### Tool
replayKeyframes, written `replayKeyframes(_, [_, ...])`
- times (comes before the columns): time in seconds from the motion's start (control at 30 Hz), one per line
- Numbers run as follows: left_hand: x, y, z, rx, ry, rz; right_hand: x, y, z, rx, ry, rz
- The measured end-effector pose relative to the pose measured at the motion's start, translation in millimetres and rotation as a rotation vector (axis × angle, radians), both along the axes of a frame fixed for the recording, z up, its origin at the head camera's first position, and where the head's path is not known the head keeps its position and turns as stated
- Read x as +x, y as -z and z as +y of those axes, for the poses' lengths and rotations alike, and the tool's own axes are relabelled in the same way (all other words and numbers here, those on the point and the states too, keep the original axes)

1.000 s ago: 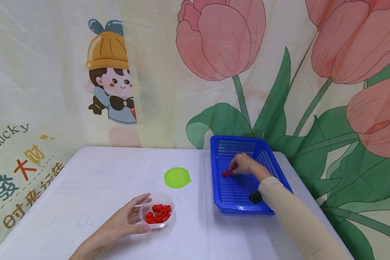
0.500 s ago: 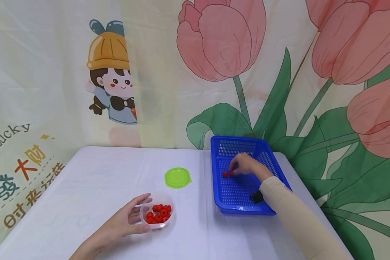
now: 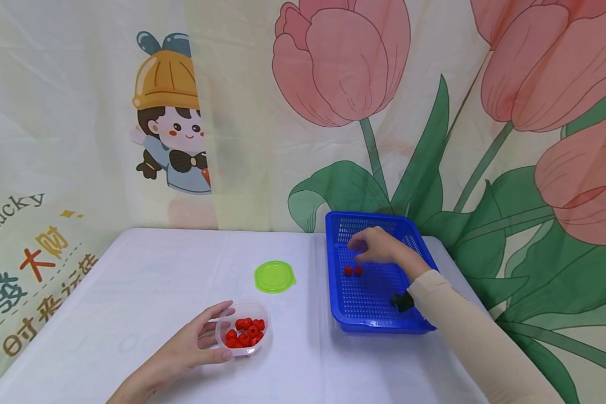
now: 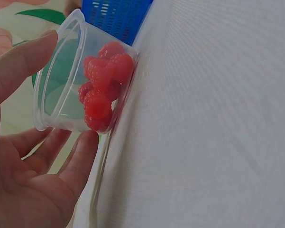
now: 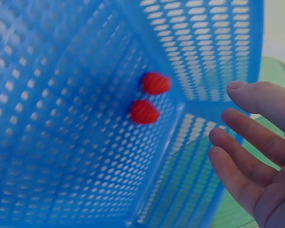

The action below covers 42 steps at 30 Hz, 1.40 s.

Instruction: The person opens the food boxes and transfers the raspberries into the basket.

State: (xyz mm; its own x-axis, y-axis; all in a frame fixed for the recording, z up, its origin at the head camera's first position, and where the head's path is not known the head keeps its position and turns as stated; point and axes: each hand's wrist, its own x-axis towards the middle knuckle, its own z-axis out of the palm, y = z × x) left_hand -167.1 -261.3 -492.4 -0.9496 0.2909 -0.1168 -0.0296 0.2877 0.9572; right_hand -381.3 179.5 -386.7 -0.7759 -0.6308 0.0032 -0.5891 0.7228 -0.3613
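Note:
My left hand [image 3: 189, 342] holds a small clear plastic container [image 3: 249, 310] on the table, thumb on one side and fingers on the other. Several red raspberries [image 4: 102, 73] lie at its bottom. Over the blue basket [image 3: 336, 292] is my right hand [image 3: 376, 247], its fingers apart and nothing between them. Below the fingertips, two raspberries [image 3: 353, 271] sit side by side on the basket floor; the right wrist view shows one raspberry [image 5: 144, 112] close to the other, near a basket corner.
A green lid [image 3: 275, 276] lies flat between the container and the basket. White cloth [image 3: 171, 275] covers the table. Behind it hangs a printed curtain [image 3: 252, 112]. A black wrist camera [image 3: 401, 302] is on the right wrist.
My right hand has let go of a raspberry beside another one in the basket and has lifted slightly, spreading its fingers. The left hand and the container have stayed put.

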Motion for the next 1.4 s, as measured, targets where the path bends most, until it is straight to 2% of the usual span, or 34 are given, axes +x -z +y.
replayKeyframes(0.27, [-0.2,-0.3,-1.0,-0.002,0.008,0.002,21.8,-19.6,-23.5,-0.079,-0.094,0.032])
replayKeyframes(0.6, [1.2,-1.4,-1.5,-0.003,0.01,0.008,50.1,-32.6,-61.7,-0.14,-0.133,-0.006])
replayKeyframes(0.83, [1.5,-1.5,-1.8,0.0,0.02,0.015,62.0,-28.5,-85.6,-0.158,-0.21,-0.026])
replayKeyframes(1.13, [0.9,-0.5,-2.6,0.0,0.026,0.014,76.4,-20.9,-117.0,-0.159,-0.262,-0.056])
replayKeyframes(1.4, [0.0,-0.3,-2.6,0.008,0.018,-0.016,88.5,-10.1,-142.9,-0.165,-0.318,-0.082])
